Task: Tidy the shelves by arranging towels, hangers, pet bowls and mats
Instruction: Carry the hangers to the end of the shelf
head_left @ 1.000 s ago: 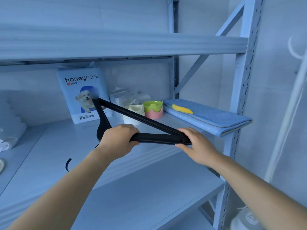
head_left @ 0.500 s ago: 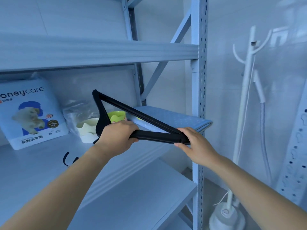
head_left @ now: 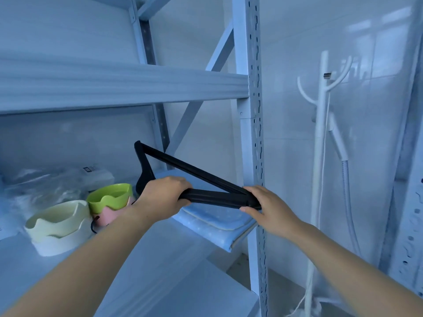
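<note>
I hold a black hanger [head_left: 194, 170] flat in front of me, above the right end of the middle shelf [head_left: 178, 243]. My left hand [head_left: 164, 200] grips its middle from above; its hook [head_left: 93, 225] shows below my wrist. My right hand [head_left: 265, 207] pinches the hanger's right corner. A folded blue mat [head_left: 212, 223] lies under the hanger at the shelf's right end. To the left stand a green pet bowl [head_left: 109, 200] on a pink one [head_left: 107, 216], and a cream bowl [head_left: 57, 220] on a white one.
A grey shelf upright [head_left: 251, 124] stands just behind my right hand. A white coat stand [head_left: 320, 143] with a garment steamer hose [head_left: 348, 202] stands right of the rack. Clear plastic bags [head_left: 45, 186] lie behind the bowls. A lower shelf [head_left: 183, 291] sits below.
The view has swung to the right: the pet pad package has left the frame and the coat stand has come in. Both hands keep the same hold on the hanger, now nearer the upright.
</note>
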Tool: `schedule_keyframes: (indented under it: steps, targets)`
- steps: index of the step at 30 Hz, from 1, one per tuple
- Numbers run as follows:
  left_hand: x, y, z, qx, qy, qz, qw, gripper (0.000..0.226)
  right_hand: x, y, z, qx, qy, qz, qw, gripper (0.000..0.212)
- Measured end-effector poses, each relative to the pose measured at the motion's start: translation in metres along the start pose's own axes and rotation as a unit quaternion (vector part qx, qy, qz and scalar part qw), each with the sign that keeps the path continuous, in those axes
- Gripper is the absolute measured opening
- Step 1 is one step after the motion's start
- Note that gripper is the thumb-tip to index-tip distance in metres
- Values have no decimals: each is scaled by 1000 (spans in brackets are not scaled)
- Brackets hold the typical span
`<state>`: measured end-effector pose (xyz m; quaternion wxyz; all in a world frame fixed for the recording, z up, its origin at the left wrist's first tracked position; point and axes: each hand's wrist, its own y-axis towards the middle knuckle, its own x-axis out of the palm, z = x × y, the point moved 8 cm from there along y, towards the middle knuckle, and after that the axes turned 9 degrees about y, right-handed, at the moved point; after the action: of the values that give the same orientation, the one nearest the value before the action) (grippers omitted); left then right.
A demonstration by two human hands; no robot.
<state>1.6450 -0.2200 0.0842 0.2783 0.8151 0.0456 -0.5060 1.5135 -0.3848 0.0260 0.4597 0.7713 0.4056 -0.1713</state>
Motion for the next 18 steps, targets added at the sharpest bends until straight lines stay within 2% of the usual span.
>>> schedule_keyframes:
  steps: [10, 15, 18]
  targets:
    - [61, 65, 5, 11, -29, -49, 998, 14, 6, 25, 57, 38, -21, -21, 999, 41]
    - [80, 74, -3, -6, -43, -106, 993, 16, 17, 40, 69, 50, -33, -57, 997, 34]
    - [87, 75, 0, -22, -65, -137, 988, 14, 20, 43, 77, 49, -35, -76, 995, 37]
